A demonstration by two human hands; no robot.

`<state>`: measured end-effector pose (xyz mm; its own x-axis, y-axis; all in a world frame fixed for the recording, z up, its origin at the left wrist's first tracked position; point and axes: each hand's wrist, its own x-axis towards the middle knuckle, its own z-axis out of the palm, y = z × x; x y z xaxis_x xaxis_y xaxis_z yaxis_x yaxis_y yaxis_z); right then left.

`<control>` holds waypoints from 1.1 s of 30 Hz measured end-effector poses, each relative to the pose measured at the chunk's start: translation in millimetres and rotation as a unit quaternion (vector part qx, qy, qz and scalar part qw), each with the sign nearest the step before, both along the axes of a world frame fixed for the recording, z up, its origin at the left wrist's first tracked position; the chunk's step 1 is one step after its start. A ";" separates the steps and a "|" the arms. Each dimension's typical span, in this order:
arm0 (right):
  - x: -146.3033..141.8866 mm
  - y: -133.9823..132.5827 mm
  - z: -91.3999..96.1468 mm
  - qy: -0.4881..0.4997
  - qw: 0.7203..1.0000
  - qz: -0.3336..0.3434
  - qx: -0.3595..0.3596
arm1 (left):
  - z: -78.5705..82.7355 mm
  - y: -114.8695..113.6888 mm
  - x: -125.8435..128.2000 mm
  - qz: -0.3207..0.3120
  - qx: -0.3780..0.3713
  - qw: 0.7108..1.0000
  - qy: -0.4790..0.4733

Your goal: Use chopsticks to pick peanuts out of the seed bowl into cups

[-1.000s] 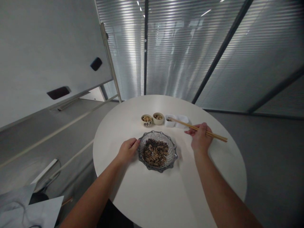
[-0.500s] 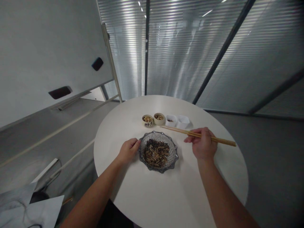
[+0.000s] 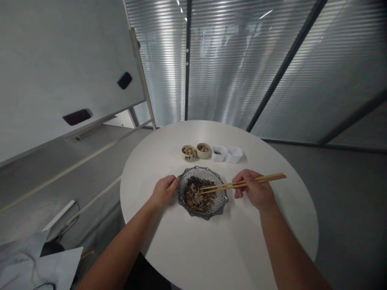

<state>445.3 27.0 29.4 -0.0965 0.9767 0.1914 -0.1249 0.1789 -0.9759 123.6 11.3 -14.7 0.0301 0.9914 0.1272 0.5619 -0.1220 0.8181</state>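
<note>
A scalloped glass dish (image 3: 197, 213) sits on the round white table, piled with striped sunflower seeds (image 3: 193, 197). My left hand (image 3: 165, 191) grips the left rim of the dish with curled fingers. In my right hand (image 3: 253, 189) is a pair of wooden chopsticks (image 3: 272, 177), held level. Their tips reach over the seed pile, and I cannot tell whether they touch a seed. Beyond the dish stand two small cream cups (image 3: 188, 153) (image 3: 203, 150) holding pale kernels. Two white square dishes (image 3: 219, 153) (image 3: 234, 154) stand beside them, the nearer one with a few dark bits inside.
The round white table (image 3: 217, 249) stands on a grey floor. A whiteboard on a stand (image 3: 66, 60) rises at the left, and a slatted glass partition (image 3: 229, 60) runs behind. Papers (image 3: 57, 266) lie at the lower left.
My right hand has moved left and toward me, swinging the chopstick tips from beside the dish to over the seeds. My left hand has stayed at the rim.
</note>
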 end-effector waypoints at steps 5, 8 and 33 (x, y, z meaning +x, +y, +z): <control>-7.2 -0.8 -0.2 -0.012 1.000 0.010 -0.022 | -1.3 0.4 0.2 0.011 0.001 1.000 -0.006; -12.8 -0.2 -1.5 -0.007 0.999 0.016 -0.031 | -1.0 0.4 0.0 0.008 0.002 1.000 -0.002; -21.5 12.4 -3.9 0.137 0.969 -0.203 0.029 | -3.2 1.1 -0.4 0.001 0.001 1.000 -0.001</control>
<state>423.8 39.4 25.5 0.3565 0.9101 0.2113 -0.2856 0.3215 -0.9028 123.2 12.5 -17.9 0.0276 0.9912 0.1295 0.5611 -0.1225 0.8187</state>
